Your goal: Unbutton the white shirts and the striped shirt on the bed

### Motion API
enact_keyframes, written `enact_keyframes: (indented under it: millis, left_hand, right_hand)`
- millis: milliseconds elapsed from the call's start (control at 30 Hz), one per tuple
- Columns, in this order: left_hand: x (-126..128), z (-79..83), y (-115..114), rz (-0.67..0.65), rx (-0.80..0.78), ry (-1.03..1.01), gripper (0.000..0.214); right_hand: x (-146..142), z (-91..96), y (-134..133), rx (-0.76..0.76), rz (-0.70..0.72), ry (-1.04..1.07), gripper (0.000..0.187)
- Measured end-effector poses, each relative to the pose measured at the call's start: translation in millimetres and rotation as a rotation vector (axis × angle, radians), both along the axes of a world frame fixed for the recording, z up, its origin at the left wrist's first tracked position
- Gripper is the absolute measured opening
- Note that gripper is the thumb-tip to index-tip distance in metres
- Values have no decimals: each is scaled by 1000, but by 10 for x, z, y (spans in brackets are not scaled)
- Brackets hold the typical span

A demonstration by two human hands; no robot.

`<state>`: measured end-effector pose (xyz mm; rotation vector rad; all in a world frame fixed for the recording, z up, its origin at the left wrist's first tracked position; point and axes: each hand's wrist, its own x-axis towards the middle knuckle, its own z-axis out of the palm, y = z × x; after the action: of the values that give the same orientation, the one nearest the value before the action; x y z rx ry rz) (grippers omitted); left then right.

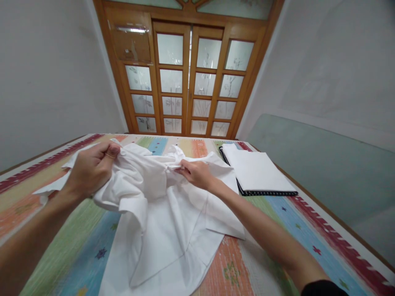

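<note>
A crumpled white shirt (166, 222) lies spread on a bed with a colourful striped cover (61, 246). My left hand (92, 168) is closed around a bunch of the shirt's fabric at its upper left, lifting it slightly. My right hand (197, 174) pinches a fold of the same shirt near its top middle. Both hands rest over the garment, about a forearm's length apart.
A stack of folded clothes (256, 172), white on top with a dark dotted one beneath, sits on the bed to the right. A wooden door with frosted glass panes (188, 78) stands beyond the bed. A pale green headboard panel (324, 164) runs along the right wall.
</note>
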<state>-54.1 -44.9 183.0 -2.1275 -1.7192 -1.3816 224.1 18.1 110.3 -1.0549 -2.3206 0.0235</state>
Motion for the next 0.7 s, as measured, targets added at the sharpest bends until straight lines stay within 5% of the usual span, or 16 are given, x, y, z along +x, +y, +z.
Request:
enact_keyframes:
  millis: [267, 367, 533, 700]
  left_hand:
    - [45, 212, -173, 208, 436, 62, 28]
    - [48, 222, -57, 255, 436, 28, 29]
    - [-103, 99, 322, 319, 52, 14, 30]
    - [-203, -176, 472, 313, -218, 253, 33]
  right_hand:
    - [0, 675, -93, 238, -126, 496, 22]
    - [-96, 753, 43, 247, -132, 627, 21]
    - [-248, 469, 160, 118, -102, 459, 28]
    - [-308, -145, -177, -275, 356, -29, 36]
